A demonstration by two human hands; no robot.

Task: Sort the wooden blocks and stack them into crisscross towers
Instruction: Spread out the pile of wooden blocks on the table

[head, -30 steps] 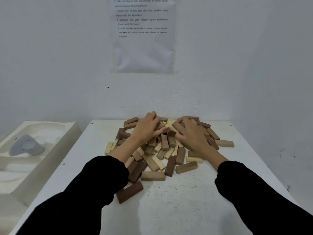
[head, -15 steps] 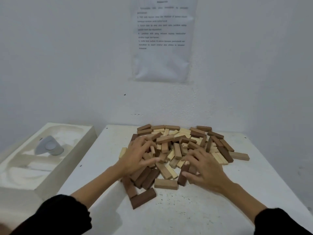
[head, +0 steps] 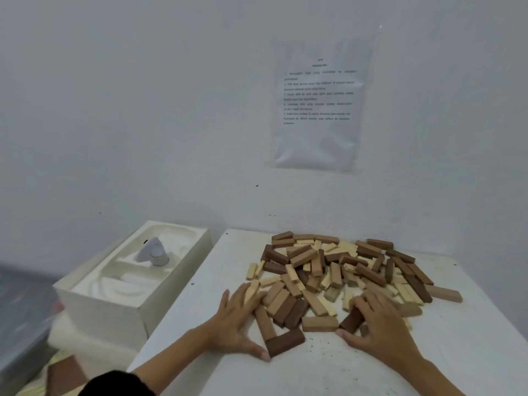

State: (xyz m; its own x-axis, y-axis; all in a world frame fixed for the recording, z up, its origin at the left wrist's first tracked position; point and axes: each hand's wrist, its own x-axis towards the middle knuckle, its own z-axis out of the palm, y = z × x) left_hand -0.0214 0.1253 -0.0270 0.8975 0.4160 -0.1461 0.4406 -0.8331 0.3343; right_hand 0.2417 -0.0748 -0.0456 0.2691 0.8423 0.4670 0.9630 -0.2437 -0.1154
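- The heap of rectangular wooden blocks (head: 343, 270), in pale, mid-brown and dark brown, lies unsorted on the far half of the white counter (head: 314, 375). No tower has been started.
- The left hand (head: 237, 324) lies flat with fingers spread against the heap's near left edge. Its thumb touches a loose dark brown wooden block (head: 285, 342).
- The right hand (head: 380, 330) curls over a short dark brown block (head: 352, 321), apparently pinching it between thumb and fingers.
- Risk: that pinched block touches neighbouring blocks, so pulling it out fast would likely drag or tip them and mix the shades further.
- Risk: a tan wooden block (head: 444, 294) lies on the heap's right fringe, near the counter's edge. A broad sweep to the right could knock it off.
- Risk: a tower built right beside the heap could be hit by sliding blocks.
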